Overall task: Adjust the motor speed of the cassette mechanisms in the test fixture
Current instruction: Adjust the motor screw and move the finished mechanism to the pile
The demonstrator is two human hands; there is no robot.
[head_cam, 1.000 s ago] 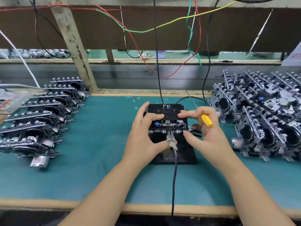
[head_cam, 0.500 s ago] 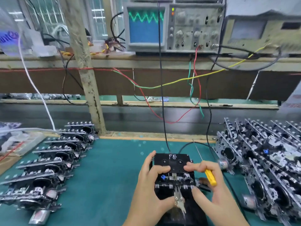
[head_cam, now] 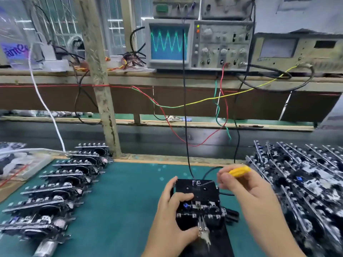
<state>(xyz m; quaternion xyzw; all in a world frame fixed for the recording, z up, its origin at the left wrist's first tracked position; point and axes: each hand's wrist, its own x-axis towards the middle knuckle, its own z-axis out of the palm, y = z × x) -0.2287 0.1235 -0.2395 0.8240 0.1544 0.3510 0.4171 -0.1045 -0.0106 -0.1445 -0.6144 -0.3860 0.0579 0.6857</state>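
Near the tabletop's front edge, the left hand (head_cam: 173, 217) curls its grip around the black test fixture (head_cam: 197, 197), steadying the loaded cassette mechanism (head_cam: 200, 210). The right hand (head_cam: 241, 186) pinches a yellow-handled screwdriver (head_cam: 239, 171), raised just above the fixture, likely for trimming while the oscilloscope (head_cam: 168, 43) shows the waveform.

Left hand (head_cam: 173, 216), right hand (head_cam: 246, 190) — bare, forearms unsleeved, no gloves.

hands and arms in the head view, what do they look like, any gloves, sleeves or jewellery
Both are bare. The left hand and right hand wear no gloves, and no rings show on the fingers in view. Both forearms are uncovered as far as the bottom edge of the frame: no sleeves, no watch, no wrist strap visible. The right hand is slightly motion-blurred, so fine detail there is unclear.
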